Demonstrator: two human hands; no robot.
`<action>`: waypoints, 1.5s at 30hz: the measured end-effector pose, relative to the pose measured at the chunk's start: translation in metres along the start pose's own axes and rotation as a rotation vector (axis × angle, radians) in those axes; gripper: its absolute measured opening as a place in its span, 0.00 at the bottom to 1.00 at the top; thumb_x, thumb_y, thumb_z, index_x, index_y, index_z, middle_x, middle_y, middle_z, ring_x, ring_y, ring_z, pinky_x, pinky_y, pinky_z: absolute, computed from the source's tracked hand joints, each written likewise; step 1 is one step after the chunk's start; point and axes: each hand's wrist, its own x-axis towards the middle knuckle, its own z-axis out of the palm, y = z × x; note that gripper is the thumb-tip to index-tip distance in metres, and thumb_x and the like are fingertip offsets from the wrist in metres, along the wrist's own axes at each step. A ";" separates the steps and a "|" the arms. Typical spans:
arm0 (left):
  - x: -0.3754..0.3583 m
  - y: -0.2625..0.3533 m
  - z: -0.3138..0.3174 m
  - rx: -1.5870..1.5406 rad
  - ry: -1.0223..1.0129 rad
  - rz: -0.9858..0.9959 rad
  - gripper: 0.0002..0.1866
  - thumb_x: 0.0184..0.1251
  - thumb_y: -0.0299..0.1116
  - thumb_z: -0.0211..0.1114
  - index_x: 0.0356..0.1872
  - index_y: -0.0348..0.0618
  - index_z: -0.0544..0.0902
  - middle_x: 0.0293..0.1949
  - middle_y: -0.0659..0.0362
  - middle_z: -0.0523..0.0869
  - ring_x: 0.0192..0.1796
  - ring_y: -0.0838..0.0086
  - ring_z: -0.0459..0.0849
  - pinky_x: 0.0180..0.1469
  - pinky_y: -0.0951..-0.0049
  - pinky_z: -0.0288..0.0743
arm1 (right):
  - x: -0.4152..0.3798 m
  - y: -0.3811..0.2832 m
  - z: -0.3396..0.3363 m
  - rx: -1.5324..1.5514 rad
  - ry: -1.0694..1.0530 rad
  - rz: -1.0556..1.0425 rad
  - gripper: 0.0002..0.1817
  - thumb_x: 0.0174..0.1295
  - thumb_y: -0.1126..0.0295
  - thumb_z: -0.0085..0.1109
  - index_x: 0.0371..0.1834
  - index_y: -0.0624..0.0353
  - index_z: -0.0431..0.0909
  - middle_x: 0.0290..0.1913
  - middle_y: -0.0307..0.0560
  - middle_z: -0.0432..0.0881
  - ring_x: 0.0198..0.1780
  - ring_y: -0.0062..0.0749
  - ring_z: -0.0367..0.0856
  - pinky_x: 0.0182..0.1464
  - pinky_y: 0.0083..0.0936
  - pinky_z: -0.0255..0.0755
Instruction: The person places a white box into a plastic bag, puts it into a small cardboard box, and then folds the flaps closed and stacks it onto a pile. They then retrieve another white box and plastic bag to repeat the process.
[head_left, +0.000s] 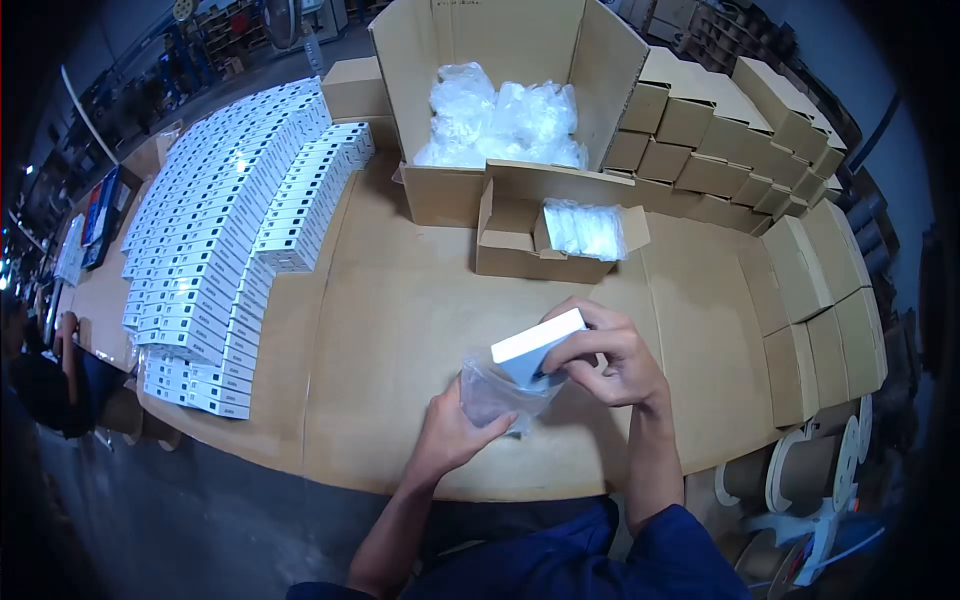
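My right hand (612,358) grips a small white box (538,338) by its side, fingers and thumb wrapped about it. The box is tilted, and its lower end is at the mouth of a clear plastic bag (488,392). My left hand (447,428) holds that bag from the left, with the thumb pressed on its lower part. Whether the box's lower end is inside the bag or just behind its film is hard to make out. Beyond my hands stands an open small carton (505,262), with a row of plastic-wrapped packs (585,232) in its right part.
Stacked white boxes (215,230) fill the left side. A large open carton (440,195) holds a heap of clear plastic bags (505,125) at the back. Brown cartons (735,140) are piled at the right, more (825,290) along the right edge. Another person (60,375) sits far left.
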 end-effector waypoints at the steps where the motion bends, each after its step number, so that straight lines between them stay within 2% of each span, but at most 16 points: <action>1: 0.000 0.000 0.001 0.006 -0.005 0.003 0.34 0.56 0.39 0.82 0.60 0.32 0.78 0.48 0.41 0.91 0.53 0.52 0.92 0.57 0.57 0.84 | 0.001 0.000 0.003 -0.019 0.000 0.050 0.16 0.49 0.89 0.61 0.38 0.59 0.89 0.45 0.52 0.84 0.45 0.41 0.85 0.45 0.29 0.78; 5: -0.001 0.003 0.004 0.061 -0.040 -0.045 0.37 0.55 0.39 0.83 0.63 0.32 0.76 0.47 0.40 0.91 0.53 0.52 0.92 0.57 0.56 0.85 | 0.006 -0.003 0.018 -0.019 0.030 0.205 0.13 0.59 0.84 0.61 0.43 0.59 0.89 0.45 0.51 0.85 0.45 0.43 0.85 0.50 0.32 0.78; 8: 0.000 -0.002 0.005 -0.009 -0.010 0.001 0.38 0.57 0.39 0.82 0.65 0.33 0.75 0.49 0.42 0.91 0.54 0.56 0.92 0.58 0.58 0.84 | 0.003 0.003 0.027 0.092 0.084 0.285 0.13 0.71 0.73 0.57 0.52 0.59 0.89 0.46 0.51 0.85 0.49 0.40 0.84 0.56 0.34 0.77; 11: -0.001 0.005 0.001 -0.165 -0.015 0.020 0.36 0.59 0.38 0.82 0.66 0.34 0.75 0.54 0.46 0.89 0.56 0.63 0.90 0.60 0.62 0.82 | -0.003 0.011 0.029 0.159 0.078 0.333 0.14 0.74 0.69 0.56 0.55 0.59 0.89 0.49 0.52 0.85 0.52 0.39 0.83 0.58 0.34 0.76; 14: -0.002 0.002 -0.001 -0.252 -0.032 0.046 0.28 0.72 0.38 0.73 0.66 0.34 0.75 0.57 0.51 0.87 0.59 0.69 0.86 0.64 0.66 0.78 | -0.011 0.020 0.032 0.248 0.069 0.387 0.16 0.77 0.67 0.53 0.59 0.60 0.87 0.53 0.52 0.85 0.56 0.38 0.82 0.62 0.34 0.74; 17: -0.003 -0.025 0.007 -0.751 0.007 -0.076 0.21 0.84 0.38 0.59 0.66 0.33 0.75 0.58 0.54 0.86 0.60 0.72 0.83 0.66 0.69 0.75 | -0.016 0.022 0.036 0.376 0.047 0.423 0.17 0.78 0.67 0.52 0.60 0.61 0.86 0.57 0.51 0.83 0.61 0.37 0.80 0.66 0.32 0.71; 18: -0.002 -0.026 0.008 -0.755 0.021 -0.090 0.20 0.86 0.38 0.56 0.66 0.32 0.75 0.58 0.54 0.86 0.59 0.73 0.83 0.66 0.69 0.75 | -0.019 0.023 0.036 0.374 -0.002 0.420 0.20 0.77 0.69 0.54 0.68 0.62 0.79 0.58 0.51 0.82 0.64 0.37 0.78 0.69 0.31 0.70; 21: -0.002 -0.029 0.012 -0.769 0.069 -0.113 0.20 0.89 0.38 0.49 0.66 0.32 0.75 0.57 0.55 0.85 0.59 0.76 0.82 0.65 0.70 0.74 | -0.029 0.022 0.053 0.587 0.230 0.438 0.28 0.73 0.74 0.59 0.76 0.63 0.69 0.59 0.52 0.81 0.64 0.35 0.77 0.69 0.31 0.70; 22: -0.002 -0.031 0.014 -0.773 0.088 -0.108 0.20 0.89 0.38 0.50 0.67 0.32 0.75 0.57 0.55 0.85 0.58 0.76 0.82 0.65 0.71 0.75 | -0.035 0.023 0.057 0.646 0.325 0.436 0.32 0.70 0.77 0.64 0.76 0.64 0.65 0.57 0.51 0.81 0.61 0.31 0.79 0.65 0.28 0.73; 25: 0.001 -0.036 0.013 -0.718 0.121 -0.063 0.20 0.88 0.39 0.51 0.67 0.33 0.74 0.58 0.54 0.85 0.60 0.73 0.83 0.65 0.67 0.77 | -0.064 0.034 0.075 0.691 0.509 0.612 0.22 0.70 0.77 0.65 0.66 0.65 0.73 0.50 0.46 0.83 0.52 0.23 0.81 0.57 0.21 0.76; 26: 0.000 -0.038 0.013 -0.687 0.126 -0.047 0.20 0.88 0.39 0.50 0.67 0.33 0.74 0.58 0.53 0.85 0.60 0.71 0.84 0.65 0.66 0.77 | -0.071 0.034 0.085 0.798 0.589 0.658 0.12 0.71 0.76 0.66 0.55 0.64 0.78 0.43 0.39 0.83 0.45 0.17 0.81 0.49 0.16 0.76; 30: 0.000 -0.032 0.008 -0.506 0.109 -0.021 0.21 0.89 0.39 0.50 0.66 0.32 0.76 0.58 0.54 0.86 0.60 0.73 0.83 0.66 0.67 0.75 | -0.076 0.034 0.098 0.753 0.717 0.744 0.03 0.72 0.78 0.65 0.46 0.65 0.83 0.40 0.35 0.83 0.42 0.15 0.79 0.46 0.15 0.74; 33: 0.000 -0.027 0.004 -0.463 0.092 0.008 0.22 0.89 0.39 0.49 0.67 0.30 0.78 0.59 0.54 0.86 0.62 0.73 0.81 0.69 0.69 0.72 | -0.070 0.030 0.099 0.677 0.750 0.642 0.04 0.73 0.77 0.64 0.47 0.65 0.82 0.40 0.35 0.83 0.42 0.15 0.79 0.47 0.15 0.73; 40: 0.001 -0.002 0.005 -0.436 0.094 0.168 0.24 0.90 0.39 0.44 0.69 0.29 0.77 0.59 0.49 0.87 0.66 0.66 0.81 0.73 0.65 0.70 | -0.071 0.036 0.100 0.798 0.675 0.496 0.05 0.76 0.77 0.57 0.51 0.64 0.76 0.56 0.56 0.86 0.57 0.31 0.83 0.66 0.30 0.74; 43: 0.004 -0.008 0.007 -0.541 0.145 0.166 0.24 0.90 0.39 0.43 0.68 0.30 0.78 0.57 0.49 0.87 0.65 0.66 0.82 0.72 0.66 0.71 | -0.060 0.023 0.098 0.947 0.662 0.399 0.11 0.75 0.74 0.60 0.56 0.62 0.73 0.58 0.58 0.85 0.59 0.33 0.83 0.67 0.31 0.74; 45: 0.004 -0.008 0.007 -0.566 0.153 0.116 0.25 0.90 0.41 0.43 0.68 0.30 0.78 0.57 0.49 0.87 0.63 0.67 0.83 0.70 0.67 0.73 | -0.055 0.017 0.102 0.950 0.617 0.424 0.25 0.67 0.75 0.70 0.64 0.60 0.70 0.59 0.56 0.84 0.60 0.32 0.83 0.66 0.31 0.75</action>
